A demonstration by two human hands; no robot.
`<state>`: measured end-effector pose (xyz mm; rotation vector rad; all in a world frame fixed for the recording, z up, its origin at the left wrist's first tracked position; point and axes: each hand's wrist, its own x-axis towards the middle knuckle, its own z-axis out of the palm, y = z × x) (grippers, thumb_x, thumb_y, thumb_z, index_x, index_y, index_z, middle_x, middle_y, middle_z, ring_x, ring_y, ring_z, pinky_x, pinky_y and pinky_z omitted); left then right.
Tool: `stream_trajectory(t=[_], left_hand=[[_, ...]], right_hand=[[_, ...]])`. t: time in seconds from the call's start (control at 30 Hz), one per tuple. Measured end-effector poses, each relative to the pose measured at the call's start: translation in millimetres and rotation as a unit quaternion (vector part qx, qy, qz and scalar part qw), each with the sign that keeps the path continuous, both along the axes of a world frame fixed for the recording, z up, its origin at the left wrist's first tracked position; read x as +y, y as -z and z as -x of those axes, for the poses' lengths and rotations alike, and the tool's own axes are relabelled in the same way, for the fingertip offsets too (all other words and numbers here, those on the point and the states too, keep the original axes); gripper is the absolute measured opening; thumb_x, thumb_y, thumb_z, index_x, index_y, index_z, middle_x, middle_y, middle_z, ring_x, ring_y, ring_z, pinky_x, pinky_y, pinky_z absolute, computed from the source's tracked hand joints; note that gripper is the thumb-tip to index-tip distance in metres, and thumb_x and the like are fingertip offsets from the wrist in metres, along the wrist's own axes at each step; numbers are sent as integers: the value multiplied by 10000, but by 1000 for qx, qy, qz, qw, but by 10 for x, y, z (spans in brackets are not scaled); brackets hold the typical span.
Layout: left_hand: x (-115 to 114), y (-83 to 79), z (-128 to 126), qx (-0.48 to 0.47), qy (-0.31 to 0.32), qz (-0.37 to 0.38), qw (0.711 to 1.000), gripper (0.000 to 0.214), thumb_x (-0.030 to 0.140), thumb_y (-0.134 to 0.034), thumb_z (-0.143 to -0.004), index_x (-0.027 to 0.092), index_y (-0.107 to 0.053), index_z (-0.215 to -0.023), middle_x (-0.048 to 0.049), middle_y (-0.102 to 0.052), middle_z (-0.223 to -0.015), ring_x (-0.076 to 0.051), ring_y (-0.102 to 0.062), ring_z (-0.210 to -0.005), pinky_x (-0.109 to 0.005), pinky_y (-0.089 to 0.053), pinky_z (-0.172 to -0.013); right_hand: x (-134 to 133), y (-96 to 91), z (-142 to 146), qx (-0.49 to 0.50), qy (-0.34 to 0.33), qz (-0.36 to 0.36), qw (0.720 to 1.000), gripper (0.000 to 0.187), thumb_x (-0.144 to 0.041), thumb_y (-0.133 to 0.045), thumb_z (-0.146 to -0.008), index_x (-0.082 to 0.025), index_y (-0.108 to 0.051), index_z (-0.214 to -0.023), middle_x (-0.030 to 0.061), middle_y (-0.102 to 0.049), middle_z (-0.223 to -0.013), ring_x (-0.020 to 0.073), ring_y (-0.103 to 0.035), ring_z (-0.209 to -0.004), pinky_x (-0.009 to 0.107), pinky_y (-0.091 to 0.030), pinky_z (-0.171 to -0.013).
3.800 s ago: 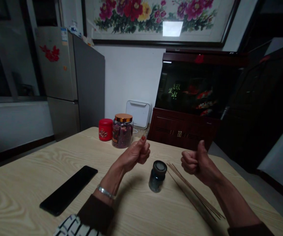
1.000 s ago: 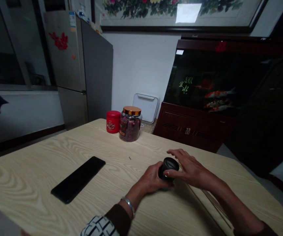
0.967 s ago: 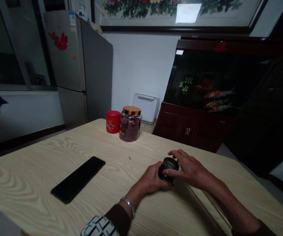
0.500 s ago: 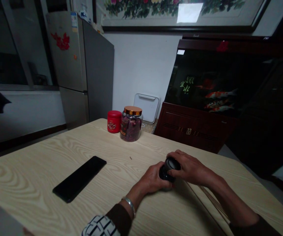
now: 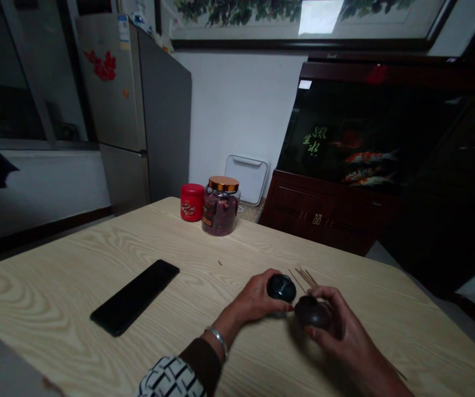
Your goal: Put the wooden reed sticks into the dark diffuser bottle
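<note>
My left hand (image 5: 256, 298) is wrapped round a small glossy black round pot (image 5: 282, 288) near the middle of the table. In my right hand (image 5: 345, 328), just to the right and nearer me, is a dark brown rounded lid-like piece (image 5: 312, 313). It is tilted and held between thumb and fingers, apart from the pot. Thin brown sticks (image 5: 306, 277), which look like incense sticks, lie on the table behind and partly under my right hand. The insides of the pot and the brown piece cannot be made out.
A black phone-like slab (image 5: 136, 298) lies on the wooden table (image 5: 76, 281) at the left. Toward the back edge stand a red canister (image 5: 192, 204) and a clear jar (image 5: 220, 214) of dried purple-red pieces with a copper lid. Beyond are a fridge (image 5: 165, 121) and a fish tank (image 5: 345, 132).
My right hand has lifted the dark brown piece off the pot and moved it right and toward me. The sticks' far ends now show. My left hand stays on the pot.
</note>
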<state>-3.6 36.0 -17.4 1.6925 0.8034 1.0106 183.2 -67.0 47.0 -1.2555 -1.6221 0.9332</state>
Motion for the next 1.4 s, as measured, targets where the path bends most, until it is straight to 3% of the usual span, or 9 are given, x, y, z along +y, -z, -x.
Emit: stream_trajectory(t=[0.13,0.27,0.4,0.53,0.77,0.97,1.13,1.3,1.4], left_hand=[[-9,-14,0,-2,-1,2,1000,704,342,-881,-547,173,-620,-1178,-52,-691,-1019,-221,-626,-936,-285,-475,-803],[-10,-32,16,15,-1,-17,1000,694,338,-876,-556,168,-625,-1181,-51,-693,-1023,-227,-623,-956,-291,-473,-832],[-13,-48,25,12,2,-19,1000,683,333,-868,-571,178,-624,-1189,-48,-695,-1029,-230,-625,-967,-301,-474,-855],[-19,-59,19,11,0,-10,1000,695,345,-878,-556,178,-627,-1182,-55,-692,-1051,-234,-624,-978,-305,-473,-861],[-11,-32,-4,5,-2,7,1000,732,350,-897,-531,174,-621,-1185,-64,-688,-1050,-229,-625,-970,-301,-481,-830],[7,-13,-17,-1,-1,12,1000,702,338,-903,-527,171,-630,-1152,-62,-690,-1037,-227,-626,-960,-295,-484,-825],[9,-11,-17,-2,4,20,1000,720,345,-902,-527,175,-621,-1168,-61,-688,-1031,-225,-626,-955,-294,-488,-816],[12,-2,-14,2,1,16,1000,749,386,-905,-514,169,-620,-1171,-71,-682,-1030,-225,-624,-942,-294,-489,-803],[16,0,-17,0,2,24,1000,763,390,-905,-510,168,-613,-1180,-73,-681,-1027,-227,-625,-941,-295,-488,-799]], right_hand=[[-194,473,241,-25,-12,-32,999,429,-233,-684,-696,-259,-406,-1023,47,-577,-1057,208,-593,-1013,320,-470,-862],[-200,679,484,-124,-34,-61,990,490,-137,-654,-625,-251,-405,-1031,49,-574,-1042,211,-590,-952,341,-479,-851],[-159,614,525,-163,-37,-60,984,474,-185,-707,-607,-254,-435,-990,46,-600,-1048,229,-595,-935,343,-487,-820],[-30,279,167,-224,46,-36,973,121,-363,-521,-875,-245,-510,-897,26,-632,-843,207,-614,-791,311,-474,-708],[337,187,-570,-573,82,26,815,185,-219,-443,-858,-184,-624,-873,149,-711,-893,305,-679,-823,386,-449,-699],[508,189,-478,-627,48,68,775,255,-126,-472,-780,-129,-705,-881,225,-732,-933,341,-704,-852,383,-449,-679],[620,84,-494,-597,34,76,798,173,-159,-564,-684,-158,-695,-796,164,-732,-895,298,-684,-820,337,-421,-653],[703,-61,-602,-306,41,59,949,119,-287,-547,-747,-201,-584,-673,25,-659,-643,171,-592,-590,278,-410,-554],[745,-280,-565,-74,81,11,994,167,-352,-630,-750,-188,-608,-774,21,-658,-676,143,-559,-536,263,-398,-498]])
